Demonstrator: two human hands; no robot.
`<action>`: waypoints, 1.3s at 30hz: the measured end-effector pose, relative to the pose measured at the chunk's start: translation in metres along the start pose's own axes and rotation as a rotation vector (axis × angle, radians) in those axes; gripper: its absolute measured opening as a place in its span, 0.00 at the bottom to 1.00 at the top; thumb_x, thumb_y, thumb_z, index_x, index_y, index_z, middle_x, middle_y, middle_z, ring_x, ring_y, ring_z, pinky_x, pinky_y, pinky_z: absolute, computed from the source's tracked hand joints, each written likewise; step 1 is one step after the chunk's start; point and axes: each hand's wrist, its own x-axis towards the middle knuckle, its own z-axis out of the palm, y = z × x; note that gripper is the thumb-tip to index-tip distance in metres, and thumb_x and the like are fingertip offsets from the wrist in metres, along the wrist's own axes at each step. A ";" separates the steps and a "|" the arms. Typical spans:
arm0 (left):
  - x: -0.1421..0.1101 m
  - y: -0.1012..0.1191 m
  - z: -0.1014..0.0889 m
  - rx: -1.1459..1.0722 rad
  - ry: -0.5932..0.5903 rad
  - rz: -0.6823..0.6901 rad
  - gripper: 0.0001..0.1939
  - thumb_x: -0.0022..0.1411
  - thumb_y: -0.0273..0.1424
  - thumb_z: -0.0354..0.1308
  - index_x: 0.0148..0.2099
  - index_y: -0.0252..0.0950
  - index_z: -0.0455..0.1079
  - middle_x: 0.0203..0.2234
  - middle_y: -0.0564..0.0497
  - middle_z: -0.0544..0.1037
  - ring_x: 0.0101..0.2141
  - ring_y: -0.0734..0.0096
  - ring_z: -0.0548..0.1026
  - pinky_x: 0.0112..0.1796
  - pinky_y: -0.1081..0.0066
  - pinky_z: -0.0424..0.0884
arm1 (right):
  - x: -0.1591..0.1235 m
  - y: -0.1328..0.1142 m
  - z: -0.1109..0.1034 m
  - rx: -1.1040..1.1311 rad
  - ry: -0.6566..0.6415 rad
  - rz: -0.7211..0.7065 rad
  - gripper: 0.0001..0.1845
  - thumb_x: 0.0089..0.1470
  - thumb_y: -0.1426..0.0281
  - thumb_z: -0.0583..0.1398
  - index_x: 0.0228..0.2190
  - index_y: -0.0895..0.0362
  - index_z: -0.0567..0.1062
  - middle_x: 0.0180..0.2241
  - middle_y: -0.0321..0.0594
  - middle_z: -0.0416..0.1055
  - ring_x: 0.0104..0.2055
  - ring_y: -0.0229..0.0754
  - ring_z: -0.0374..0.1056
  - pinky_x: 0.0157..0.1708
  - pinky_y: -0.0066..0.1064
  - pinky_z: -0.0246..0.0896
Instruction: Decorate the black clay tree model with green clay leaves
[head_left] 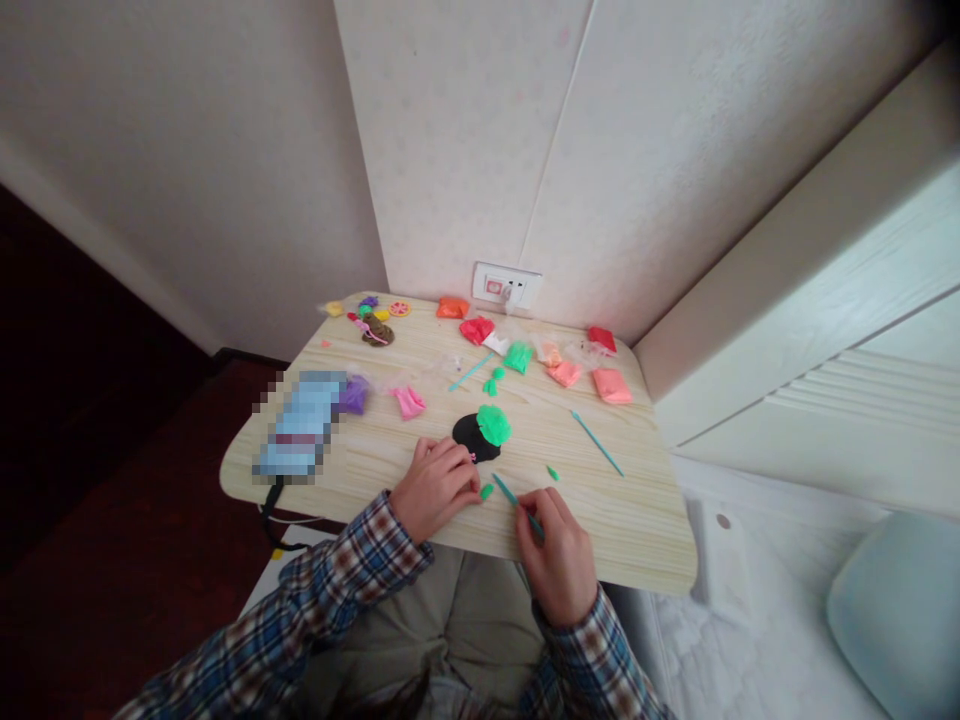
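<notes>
My right hand point(556, 550) is closed around a teal modelling tool point(507, 490), whose pointed tip angles up and left. Close to that tip lies a small green clay piece point(487, 492), pinched at its left edge by the fingertips of my left hand point(439, 485). The left fingers are curled and drawn together. Just beyond them rests a flat black clay shape point(472, 437), partly covered by my left fingers. A ridged round of green clay point(494, 425) sits on its upper right, and a tiny pink bit point(472, 457) shows at its lower edge.
Another green bit point(553, 473) and a second teal tool point(596, 442) lie to the right. A third tool point(471, 372) is farther back among clay packets, including a green one point(518, 357). A blurred-out phone-like device point(304, 425) occupies the left; a brown clay figure point(377, 331) stands behind it.
</notes>
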 end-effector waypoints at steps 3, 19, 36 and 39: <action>0.004 0.003 0.003 0.012 -0.019 0.001 0.11 0.53 0.37 0.64 0.33 0.36 0.68 0.32 0.53 0.73 0.39 0.65 0.66 0.40 0.64 0.53 | -0.002 -0.003 0.003 0.000 0.007 0.004 0.07 0.56 0.74 0.51 0.29 0.55 0.67 0.27 0.39 0.67 0.29 0.39 0.65 0.30 0.28 0.59; 0.005 -0.001 0.000 0.050 0.025 -0.040 0.14 0.51 0.41 0.64 0.31 0.35 0.68 0.30 0.53 0.73 0.37 0.65 0.66 0.37 0.66 0.51 | 0.000 0.000 0.002 -0.022 -0.092 -0.108 0.07 0.57 0.75 0.50 0.29 0.56 0.66 0.27 0.39 0.66 0.29 0.38 0.65 0.30 0.27 0.58; 0.011 -0.006 0.000 0.073 0.021 -0.011 0.14 0.51 0.40 0.63 0.31 0.35 0.67 0.28 0.54 0.73 0.34 0.66 0.65 0.37 0.67 0.50 | 0.013 0.006 0.000 -0.054 -0.127 -0.217 0.10 0.59 0.73 0.49 0.28 0.56 0.67 0.27 0.38 0.66 0.28 0.37 0.65 0.29 0.26 0.57; 0.011 -0.006 0.001 0.076 0.024 0.001 0.14 0.50 0.40 0.64 0.31 0.35 0.67 0.28 0.54 0.73 0.34 0.66 0.65 0.37 0.67 0.50 | 0.015 0.006 -0.001 -0.060 -0.140 -0.240 0.10 0.59 0.74 0.49 0.28 0.55 0.67 0.27 0.38 0.67 0.29 0.37 0.65 0.29 0.26 0.57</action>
